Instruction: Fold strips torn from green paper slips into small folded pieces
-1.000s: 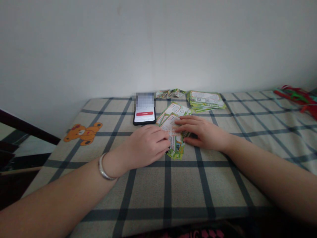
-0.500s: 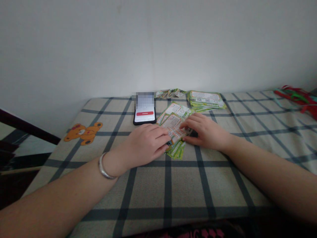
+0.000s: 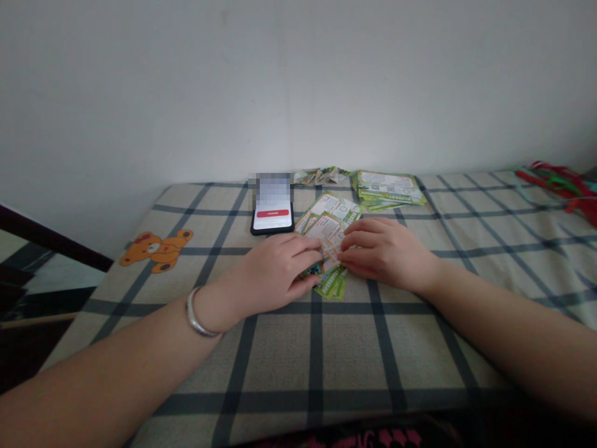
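Note:
A green and white printed leaflet (image 3: 329, 225) lies on the checked cloth in front of me, partly folded. My left hand (image 3: 275, 270) rests on its left edge, fingers curled and pinching the paper, with a silver bangle on that wrist. On the leaflet's right side my right hand (image 3: 385, 252) lies with its fingers bent and the tips pressing a fold. The two hands' fingertips nearly meet over the paper. A folded green corner (image 3: 332, 286) sticks out below the hands.
A phone (image 3: 272, 208) with a lit screen lies just behind the leaflet. A stack of similar leaflets (image 3: 387, 186) and some folded ones (image 3: 321, 175) sit near the wall. Red and green cords (image 3: 559, 180) lie far right. The bed edge drops at left by a bear patch (image 3: 156, 249).
My right hand has slid down and left along the leaflet, flattening the fold toward my left hand. The left hand has stayed almost in place.

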### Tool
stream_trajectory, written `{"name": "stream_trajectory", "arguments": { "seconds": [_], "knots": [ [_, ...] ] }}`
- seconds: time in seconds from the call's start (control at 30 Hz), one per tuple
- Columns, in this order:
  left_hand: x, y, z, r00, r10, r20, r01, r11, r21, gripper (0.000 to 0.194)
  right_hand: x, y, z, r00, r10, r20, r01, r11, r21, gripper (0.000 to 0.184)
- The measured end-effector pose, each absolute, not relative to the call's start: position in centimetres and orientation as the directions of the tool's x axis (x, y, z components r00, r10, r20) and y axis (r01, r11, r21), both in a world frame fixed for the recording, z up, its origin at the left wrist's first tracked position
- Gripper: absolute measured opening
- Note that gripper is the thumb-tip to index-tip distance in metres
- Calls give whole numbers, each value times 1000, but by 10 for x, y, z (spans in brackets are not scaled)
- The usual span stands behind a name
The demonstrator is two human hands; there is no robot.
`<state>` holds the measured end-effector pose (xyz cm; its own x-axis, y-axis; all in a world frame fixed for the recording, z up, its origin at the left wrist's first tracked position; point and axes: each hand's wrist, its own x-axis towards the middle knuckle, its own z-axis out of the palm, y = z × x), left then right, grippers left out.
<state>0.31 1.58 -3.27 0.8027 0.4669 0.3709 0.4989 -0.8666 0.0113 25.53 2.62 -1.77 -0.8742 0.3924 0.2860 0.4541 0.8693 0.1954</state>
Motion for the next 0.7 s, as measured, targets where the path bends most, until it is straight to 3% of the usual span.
{"name": "stream_trajectory", "arguments": {
  "seconds": [0.27,0.53,0.7],
  "knots": [
    [4,15,-30,799,521,300,551,-834,-20,34,250,19,-19,-891,358,279,416,889,191,20],
    [4,16,-29,778,542,318,578,-815,-24,29,244,15,-25,-826,484,287,530,841,108,21],
    [5,16,-29,774,537,337,578,-816,-27,29,245,15,-24,-837,487,250,524,845,105,18]
  ]
}}
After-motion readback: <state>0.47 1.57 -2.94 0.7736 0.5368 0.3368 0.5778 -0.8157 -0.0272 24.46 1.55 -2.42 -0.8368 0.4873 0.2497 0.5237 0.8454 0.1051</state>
